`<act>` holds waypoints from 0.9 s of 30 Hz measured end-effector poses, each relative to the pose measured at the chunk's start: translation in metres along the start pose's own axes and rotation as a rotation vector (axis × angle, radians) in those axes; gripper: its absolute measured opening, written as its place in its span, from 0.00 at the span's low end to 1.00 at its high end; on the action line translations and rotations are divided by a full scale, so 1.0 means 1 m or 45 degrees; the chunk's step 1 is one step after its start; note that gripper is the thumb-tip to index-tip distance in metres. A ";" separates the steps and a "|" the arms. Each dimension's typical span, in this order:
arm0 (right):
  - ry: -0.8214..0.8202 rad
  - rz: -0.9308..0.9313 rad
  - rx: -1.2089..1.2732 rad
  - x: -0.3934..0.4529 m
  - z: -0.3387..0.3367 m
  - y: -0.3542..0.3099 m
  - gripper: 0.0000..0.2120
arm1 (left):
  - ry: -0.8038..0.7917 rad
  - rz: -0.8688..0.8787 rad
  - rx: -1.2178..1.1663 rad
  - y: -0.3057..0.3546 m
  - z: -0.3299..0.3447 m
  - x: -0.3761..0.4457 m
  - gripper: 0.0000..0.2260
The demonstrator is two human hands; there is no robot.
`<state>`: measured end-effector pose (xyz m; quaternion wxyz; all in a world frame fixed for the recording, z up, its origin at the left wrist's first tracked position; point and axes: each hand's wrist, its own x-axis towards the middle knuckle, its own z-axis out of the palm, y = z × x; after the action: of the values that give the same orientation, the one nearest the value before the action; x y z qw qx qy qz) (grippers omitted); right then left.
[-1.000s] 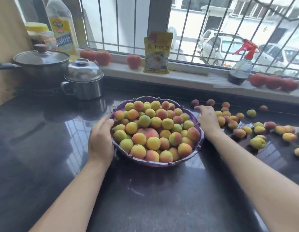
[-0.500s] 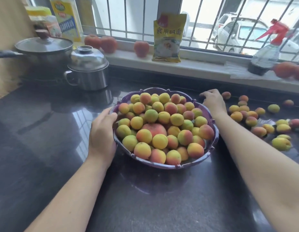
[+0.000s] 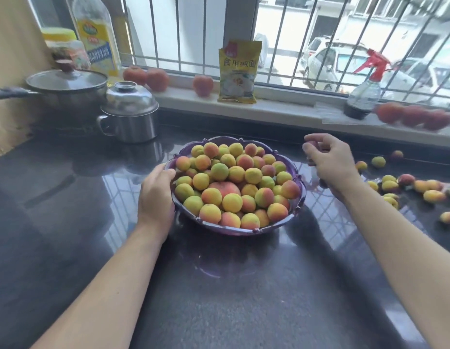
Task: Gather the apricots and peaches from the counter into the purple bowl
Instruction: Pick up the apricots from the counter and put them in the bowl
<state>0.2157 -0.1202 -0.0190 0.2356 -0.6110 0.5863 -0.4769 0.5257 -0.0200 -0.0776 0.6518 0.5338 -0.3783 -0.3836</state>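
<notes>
While my right hand (image 3: 328, 161) pinches one small apricot (image 3: 311, 144), left hand (image 3: 156, 190) grips the bowl (image 3: 300, 195); soft fruit bruises, so I hold lightly around its middle.

Black counter (image 3: 244, 298): purple bowl (image 3: 301, 195), loose apricots (image 3: 431, 195)
</notes>
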 end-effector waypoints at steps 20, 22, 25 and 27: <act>-0.598 -0.990 -0.873 -0.058 0.054 -0.070 0.10 | 0.014 0.040 0.030 0.002 0.000 0.002 0.16; -0.630 -0.982 -0.913 -0.058 0.054 -0.074 0.10 | 0.012 0.040 0.032 0.001 -0.001 0.002 0.17; -0.673 -0.932 -0.954 -0.062 0.058 -0.078 0.11 | 0.002 0.036 0.049 0.001 -0.001 0.002 0.15; -0.605 -0.871 -0.797 -0.065 0.053 -0.077 0.13 | -0.004 0.026 0.054 0.003 -0.002 0.001 0.14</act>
<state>0.3081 -0.0578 0.0029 -0.0011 -0.9003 0.3978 -0.1766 0.5277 -0.0195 -0.0750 0.6436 0.5431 -0.3928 -0.3696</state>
